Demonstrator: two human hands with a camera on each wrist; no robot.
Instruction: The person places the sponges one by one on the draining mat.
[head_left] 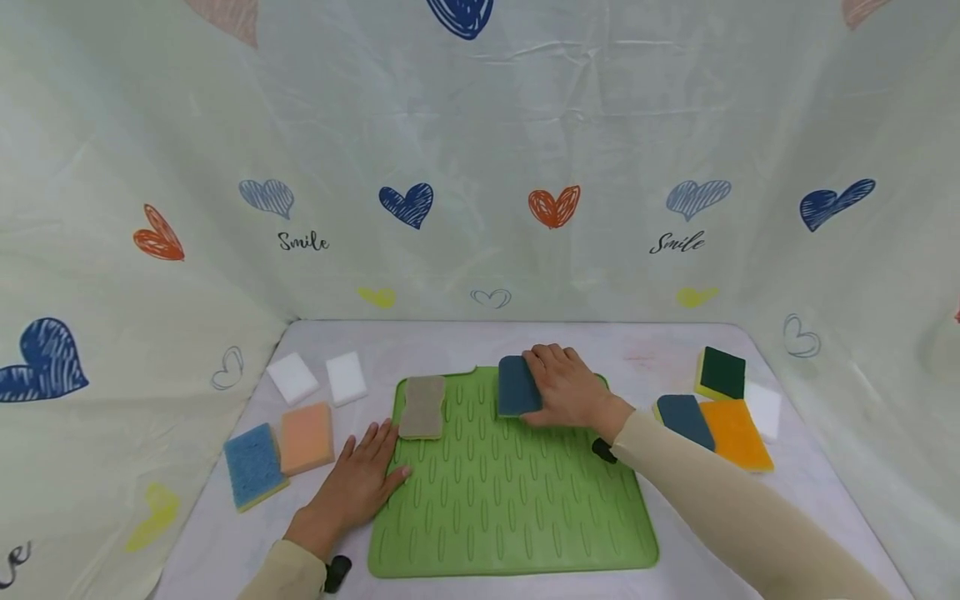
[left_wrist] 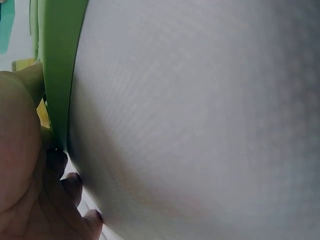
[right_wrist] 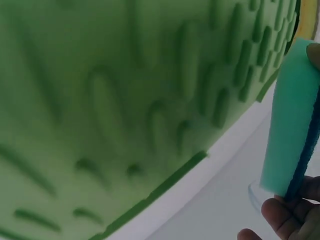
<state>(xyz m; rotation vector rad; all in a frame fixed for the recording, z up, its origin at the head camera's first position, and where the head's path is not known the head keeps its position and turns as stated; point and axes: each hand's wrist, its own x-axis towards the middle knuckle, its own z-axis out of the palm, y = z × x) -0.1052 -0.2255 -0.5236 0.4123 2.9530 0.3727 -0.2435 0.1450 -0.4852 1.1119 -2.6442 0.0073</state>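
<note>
My right hand [head_left: 567, 387] grips a sponge [head_left: 517, 387] with a dark blue scouring side up, over the upper right part of a green ribbed mat [head_left: 510, 517]. In the right wrist view the same sponge [right_wrist: 290, 120] shows its teal foam, held by its ends between thumb and fingers. My left hand [head_left: 358, 475] lies with extended fingers at the mat's left edge, its thumb over the mat. Close by it, a grey-brown sponge [head_left: 423, 407] with wavy sides lies on the mat's upper left. In the left wrist view the left hand [left_wrist: 25, 155] touches the mat's rim [left_wrist: 57, 75].
Left of the mat lie two white sponges [head_left: 292, 379], a peach sponge [head_left: 307, 438] and a blue sponge [head_left: 257, 465]. To the right are a dark green scouring sponge [head_left: 722, 372], a blue-grey one [head_left: 686, 419], an orange one [head_left: 737, 433] and a white one [head_left: 763, 410]. A heart-print curtain [head_left: 480, 250] encloses the table.
</note>
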